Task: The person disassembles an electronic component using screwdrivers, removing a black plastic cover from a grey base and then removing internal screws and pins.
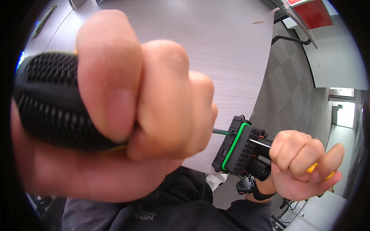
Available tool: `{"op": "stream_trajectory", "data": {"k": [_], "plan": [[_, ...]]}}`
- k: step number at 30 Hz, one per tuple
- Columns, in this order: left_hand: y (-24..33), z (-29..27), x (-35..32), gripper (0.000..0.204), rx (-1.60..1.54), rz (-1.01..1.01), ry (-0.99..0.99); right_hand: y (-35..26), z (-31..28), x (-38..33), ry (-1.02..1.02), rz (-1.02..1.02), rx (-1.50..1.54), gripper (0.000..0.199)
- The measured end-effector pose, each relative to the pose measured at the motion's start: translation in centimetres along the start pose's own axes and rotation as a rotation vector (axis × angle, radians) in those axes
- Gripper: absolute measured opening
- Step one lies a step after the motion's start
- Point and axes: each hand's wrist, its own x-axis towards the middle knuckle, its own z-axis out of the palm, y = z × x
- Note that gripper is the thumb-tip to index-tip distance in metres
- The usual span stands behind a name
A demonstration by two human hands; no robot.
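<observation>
Black ribbed rubber handle of a screwdriver fills the near left of my view, w/ my left hand fisted tight around it, fingers curled over the top, thumb side under. Thin green-tinted metal shaft pokes out past the knuckles to the right & its tip meets the face of a black rectangular plastic connector block w/ a green seal band. My right hand is clamped on the far end of that block, fingers closed over its black cylindrical stubs; yellow wires show between those fingers. Hands are apart, joined only via tool & block. Block sits in the air just off the table edge, above my lap. Dark jacket below. Further out, pale grey wood-grain tabletop, then grey carpet tiles; red panel at far top right.
</observation>
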Motion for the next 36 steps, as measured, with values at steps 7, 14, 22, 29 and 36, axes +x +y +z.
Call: {"op": "stream_trajectory", "data": {"k": [7,14,22,29,36], "plan": [[0.0,1.1,0.9,0.045,-0.005,0.036,0.027,-0.7,-0.6,0.3,-0.023,0.032,-0.023,0.032],[-0.1,1.9,3.3,0.048,-0.119,0.072,-0.051,-1.6,-0.1,1.5,0.06,0.057,0.095,0.042],[-0.9,3.1,1.6,0.046,0.04,-0.032,0.104,-1.4,-0.6,0.0,0.075,0.15,0.111,0.048],[-0.5,4.9,1.4,0.032,0.038,-0.026,0.017,-1.6,-1.0,-0.3,0.026,0.141,0.036,0.044],[-0.6,5.8,1.0,0.037,0.146,-0.041,0.01,-1.5,-1.0,-0.1,0.027,0.157,0.036,0.046]]}}
